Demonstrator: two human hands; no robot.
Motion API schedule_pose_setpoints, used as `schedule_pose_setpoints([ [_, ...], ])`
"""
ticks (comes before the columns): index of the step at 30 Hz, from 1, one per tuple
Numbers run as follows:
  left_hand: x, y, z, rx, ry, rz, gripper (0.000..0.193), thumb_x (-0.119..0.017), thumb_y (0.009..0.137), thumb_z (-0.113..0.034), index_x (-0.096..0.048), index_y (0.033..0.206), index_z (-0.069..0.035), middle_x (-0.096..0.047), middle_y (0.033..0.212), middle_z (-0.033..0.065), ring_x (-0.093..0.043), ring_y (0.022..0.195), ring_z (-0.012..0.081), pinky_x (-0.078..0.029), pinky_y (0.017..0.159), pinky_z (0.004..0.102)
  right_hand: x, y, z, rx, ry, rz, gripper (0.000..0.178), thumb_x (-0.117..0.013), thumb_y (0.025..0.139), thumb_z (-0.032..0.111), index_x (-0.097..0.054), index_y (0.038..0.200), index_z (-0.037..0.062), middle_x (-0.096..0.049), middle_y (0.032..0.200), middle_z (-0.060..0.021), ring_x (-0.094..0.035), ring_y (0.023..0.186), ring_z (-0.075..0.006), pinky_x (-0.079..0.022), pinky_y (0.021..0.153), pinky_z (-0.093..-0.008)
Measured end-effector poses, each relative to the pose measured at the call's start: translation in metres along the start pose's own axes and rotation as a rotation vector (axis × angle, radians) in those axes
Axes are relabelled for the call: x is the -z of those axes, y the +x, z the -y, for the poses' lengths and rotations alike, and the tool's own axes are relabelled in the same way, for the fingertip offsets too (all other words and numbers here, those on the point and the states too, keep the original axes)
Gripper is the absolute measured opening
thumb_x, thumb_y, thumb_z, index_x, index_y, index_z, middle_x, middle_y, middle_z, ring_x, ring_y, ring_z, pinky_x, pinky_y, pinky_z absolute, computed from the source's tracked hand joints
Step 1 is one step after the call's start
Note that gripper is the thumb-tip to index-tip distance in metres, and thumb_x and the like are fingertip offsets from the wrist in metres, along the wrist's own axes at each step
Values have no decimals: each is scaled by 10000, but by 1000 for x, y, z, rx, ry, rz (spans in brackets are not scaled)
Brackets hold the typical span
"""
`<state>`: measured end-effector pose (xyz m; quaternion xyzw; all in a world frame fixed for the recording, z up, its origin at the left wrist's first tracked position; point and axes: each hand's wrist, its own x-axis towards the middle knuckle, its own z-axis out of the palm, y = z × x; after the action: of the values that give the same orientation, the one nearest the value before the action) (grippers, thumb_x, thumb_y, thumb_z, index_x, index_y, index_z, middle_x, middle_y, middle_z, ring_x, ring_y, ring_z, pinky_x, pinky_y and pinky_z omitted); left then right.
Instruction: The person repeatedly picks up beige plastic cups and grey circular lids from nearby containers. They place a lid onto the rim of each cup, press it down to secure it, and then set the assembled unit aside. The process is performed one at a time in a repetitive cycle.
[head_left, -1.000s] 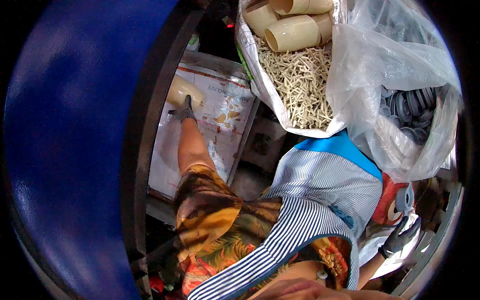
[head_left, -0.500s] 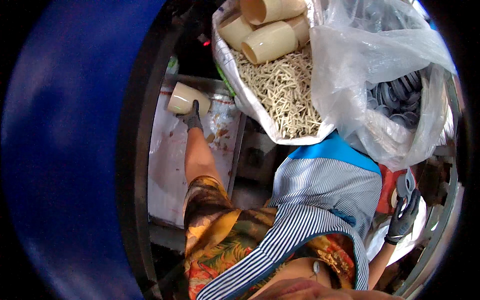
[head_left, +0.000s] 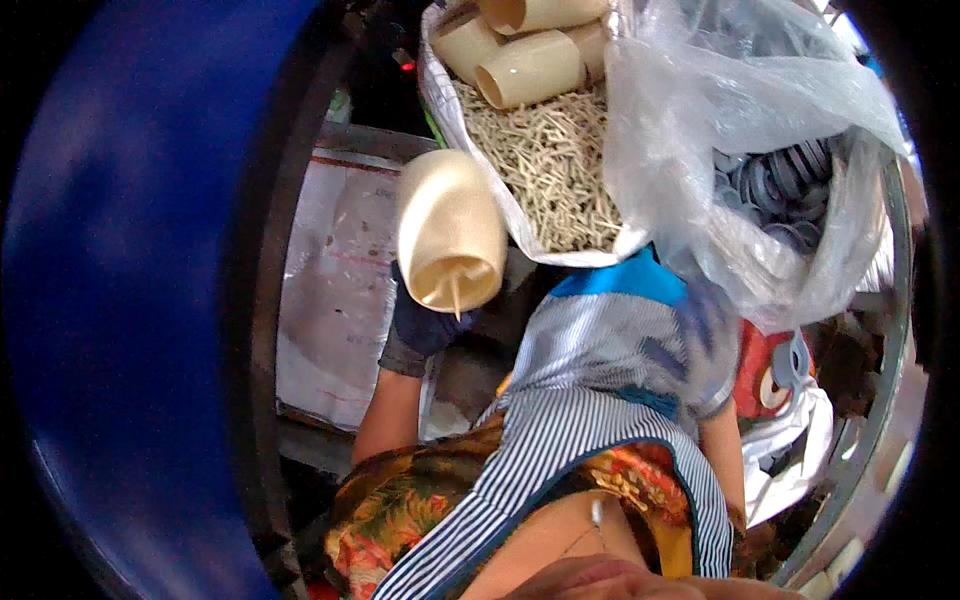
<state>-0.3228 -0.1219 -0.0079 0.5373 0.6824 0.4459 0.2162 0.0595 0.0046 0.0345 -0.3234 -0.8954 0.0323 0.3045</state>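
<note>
My left hand [head_left: 425,322], in a dark glove, grips a cream, barrel-shaped plastic part [head_left: 447,215] from below. The open end of the part faces me, and a thin sprue sticks out of it. My right hand [head_left: 703,325], gloved too, is smeared by motion in front of the striped apron [head_left: 570,345]. Its fingers cannot be made out, nor anything in them. To its right, a grey ring-shaped part [head_left: 791,362] sits beside a red object [head_left: 757,375], apart from the hand.
Ahead stands a white sack [head_left: 540,258] of short cream sprue pieces [head_left: 560,165], with several cream barrel parts [head_left: 530,70] on top. Right of it, a clear plastic bag [head_left: 680,190] holds grey rings [head_left: 785,190]. A pale tray [head_left: 335,310] lies left, beside a large blue surface [head_left: 130,250].
My left hand has brought the cream part up from the tray toward me. My right hand has left the grey ring and moved left, in front of the apron.
</note>
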Motion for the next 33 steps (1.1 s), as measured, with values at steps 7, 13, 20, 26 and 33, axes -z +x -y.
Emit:
schedule_pose_setpoints([
  [7, -36, 47, -56, 458, -588, 482, 525, -551, 963, -269, -390, 1399, -24, -492, 1372, 142, -473, 1249, 234, -385, 1059, 369, -14, 72, 24, 193, 379, 104, 944, -754, 573, 570, -505, 1369, 126, -415, 1438, -225, -421, 1301, -439, -327, 1078, -563],
  [13, -77, 57, -131, -786, 94, 248, 462, -711, 744, -190, -629, 1181, -63, -624, 1158, 155, -586, 1127, 332, -464, 981, 460, -16, 10, 17, -388, 390, -65, 1213, -884, 573, 483, -254, 1469, -37, -400, 1429, -256, -430, 1280, -443, -326, 1093, -503],
  [20, -168, 70, -155, -1104, 367, 418, 473, -660, 794, -373, -630, 1187, -112, -593, 1100, 120, -561, 1050, 325, -387, 1040, 524, -44, -34, 9, -443, 302, -202, 1190, -881, 597, 406, -215, 1471, -49, -376, 1441, -254, -416, 1295, -442, -325, 1104, -498],
  [26, -176, 85, -149, -1231, 416, 530, 318, -633, 815, -386, -644, 995, -124, -579, 893, 56, -563, 828, 244, -450, 784, 412, -55, -30, 1, -456, 502, -243, 1158, -898, 580, 343, -236, 1455, -25, -431, 1387, -225, -458, 1267, -387, -364, 1083, -458],
  [33, -177, 80, -143, -1254, 520, 629, 365, -594, 867, -444, -669, 977, -104, -629, 889, 90, -604, 843, 269, -461, 810, 423, -56, -39, 8, -572, 680, -198, 1087, -900, 566, 258, -292, 1431, 5, -474, 1344, -187, -499, 1228, -333, -388, 1061, -409],
])
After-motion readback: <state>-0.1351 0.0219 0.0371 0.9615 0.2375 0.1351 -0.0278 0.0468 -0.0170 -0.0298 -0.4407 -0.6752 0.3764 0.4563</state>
